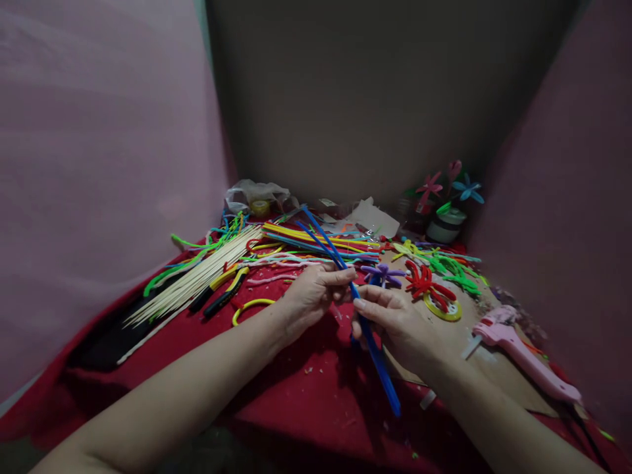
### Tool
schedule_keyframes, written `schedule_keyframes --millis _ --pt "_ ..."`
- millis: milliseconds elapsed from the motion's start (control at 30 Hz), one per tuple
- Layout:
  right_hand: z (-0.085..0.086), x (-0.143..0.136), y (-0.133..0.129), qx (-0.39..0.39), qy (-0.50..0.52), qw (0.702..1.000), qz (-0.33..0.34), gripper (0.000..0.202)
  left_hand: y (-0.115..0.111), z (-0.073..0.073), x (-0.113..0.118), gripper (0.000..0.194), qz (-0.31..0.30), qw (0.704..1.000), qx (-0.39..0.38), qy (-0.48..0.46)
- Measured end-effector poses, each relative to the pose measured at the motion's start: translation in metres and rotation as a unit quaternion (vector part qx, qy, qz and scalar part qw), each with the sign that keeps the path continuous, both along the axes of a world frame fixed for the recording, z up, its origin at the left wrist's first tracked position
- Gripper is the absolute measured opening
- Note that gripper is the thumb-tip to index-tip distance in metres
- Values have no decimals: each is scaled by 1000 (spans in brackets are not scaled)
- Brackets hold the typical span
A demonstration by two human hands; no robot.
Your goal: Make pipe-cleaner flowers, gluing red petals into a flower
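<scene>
A bunch of blue pipe cleaners (378, 362) runs slantwise through both hands, its lower end toward me and its upper ends fanned apart. My left hand (318, 289) pinches it near the middle between thumb and fingers. Just below, my right hand (388, 316) also has its fingers closed round the bunch. Behind the right hand sits a purple pipe-cleaner flower (384, 274). A red pipe-cleaner flower (425, 282) lies to its right, partly over a yellow ring-shaped roll (444, 308).
Bamboo sticks (197, 275) and black-and-yellow pliers (220, 289) lie at left on the red cloth (296, 395). Behind are colourful pipe cleaners (320, 240). Rightward, a pink glue gun (526, 355) rests on cardboard (518, 388), with green pipe-cleaner shapes (454, 273) and a flower pot (446, 225) farther back.
</scene>
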State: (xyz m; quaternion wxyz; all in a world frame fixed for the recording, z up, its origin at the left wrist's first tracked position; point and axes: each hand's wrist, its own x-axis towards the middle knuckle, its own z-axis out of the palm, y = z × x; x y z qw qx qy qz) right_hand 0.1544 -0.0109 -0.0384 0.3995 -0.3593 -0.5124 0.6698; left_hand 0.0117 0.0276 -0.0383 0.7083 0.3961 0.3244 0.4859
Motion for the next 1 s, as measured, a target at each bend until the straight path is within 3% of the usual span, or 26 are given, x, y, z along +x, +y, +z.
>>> schedule_keyframes --millis 133,267,400,533,733,1000 --pt "-4 -4 1 13 -9 998 -59 24 -2 -6 4 21 -26 1000 -3 0" --pt "-7 -3 1 -6 15 998 -62 19 0 -4 4 20 -37 999 -3 -9" --pt "-12 -3 2 -57 55 995 -61 16 0 -3 5 25 -5 1000 -2 13" --pt "-15 -5 2 -56 63 994 -76 18 -1 -6 5 24 -5 1000 -5 27" --pt "-12 -6 2 31 -49 993 -99 20 -2 -10 6 25 4 999 13 48" --pt "-10 -5 1 178 -165 956 -164 26 -5 -3 10 27 22 999 -12 42"
